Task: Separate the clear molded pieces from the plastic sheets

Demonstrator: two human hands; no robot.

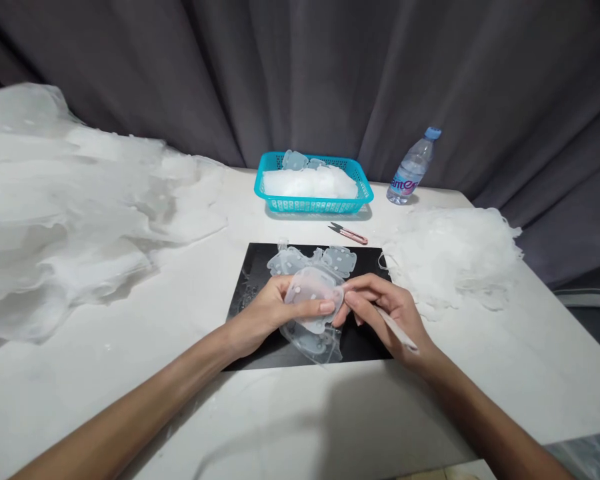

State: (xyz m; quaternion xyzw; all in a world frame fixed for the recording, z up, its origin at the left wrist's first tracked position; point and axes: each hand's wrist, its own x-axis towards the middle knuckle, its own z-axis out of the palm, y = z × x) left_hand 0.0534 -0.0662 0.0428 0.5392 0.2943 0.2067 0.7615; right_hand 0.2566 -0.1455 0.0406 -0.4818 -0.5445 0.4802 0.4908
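My left hand [265, 317] is closed on a translucent, flexible plastic sheet of rounded pieces [313, 283], its thumb lying flat across the front piece. More pieces of the same sheet hang below and spread out behind it. At the sheet's right edge, the fingertips of my right hand [397, 310] pinch together. A slim pale stick-like tool [397, 330] lies in that hand, its rear end pointing toward the wrist; its tip is hidden by the fingers. Under both hands is a black mat [250, 273], with clear scraps on its left part.
Behind the mat lie pink-handled thread snips [350, 233]. A turquoise basket [320, 205] holds white translucent pieces. A water bottle [411, 170] stands at the back right. Large heaps of translucent sheets [70, 213] and white scraps [455, 253] flank the mat. A grey curtain [305, 73] hangs behind.
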